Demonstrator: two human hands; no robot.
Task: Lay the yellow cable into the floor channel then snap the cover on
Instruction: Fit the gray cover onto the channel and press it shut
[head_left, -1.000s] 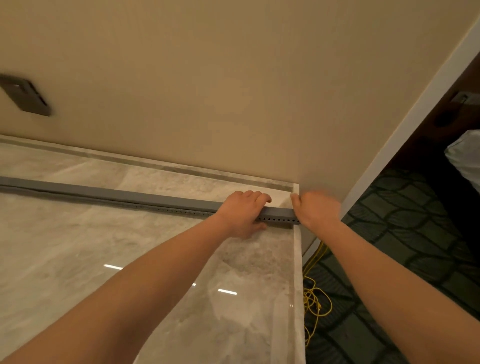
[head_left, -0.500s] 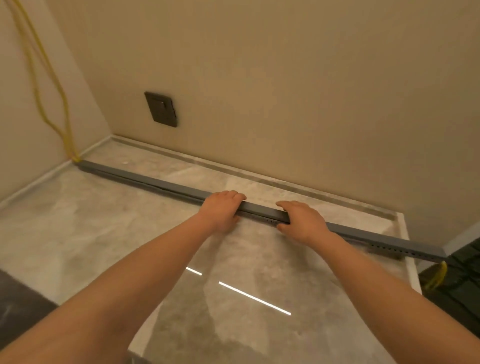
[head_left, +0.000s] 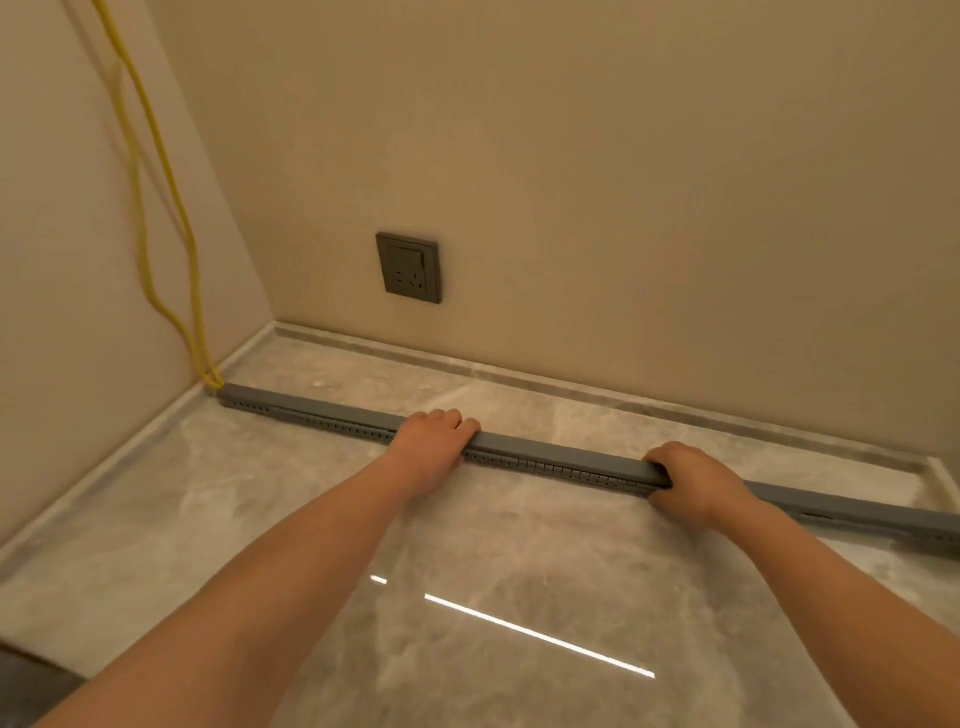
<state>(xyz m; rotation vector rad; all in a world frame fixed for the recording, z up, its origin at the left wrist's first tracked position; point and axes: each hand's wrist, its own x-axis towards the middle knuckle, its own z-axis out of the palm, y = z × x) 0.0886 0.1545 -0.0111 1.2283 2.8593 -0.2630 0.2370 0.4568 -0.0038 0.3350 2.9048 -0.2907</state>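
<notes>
Head view is showing the left hand (head_left: 434, 441) lying palm down on the grey floor channel (head_left: 550, 457), fingers together and curled over its far edge; the right hand (head_left: 693, 480) is gripping the same channel further along, fingers hooked over the top and thumb tucked under the near side; both bare forearms are reaching in from the bottom of the frame. The cover (head_left: 332, 413) is sitting on top of the channel along the visible length, above a row of small side holes; whether it is fully seated is hard to tell. The channel is running across the marble floor (head_left: 260, 519) from the left corner toward the right, where the frame edge is cutting it off; a strip of floor is lying open between it and the back wall, and wide open floor is lying on the near side. The yellow cable (head_left: 156, 171) is hanging down the left wall and entering the channel's left end; inside it is hidden. A dark wall socket (head_left: 410, 267) is sitting above; no writing is legible.
</notes>
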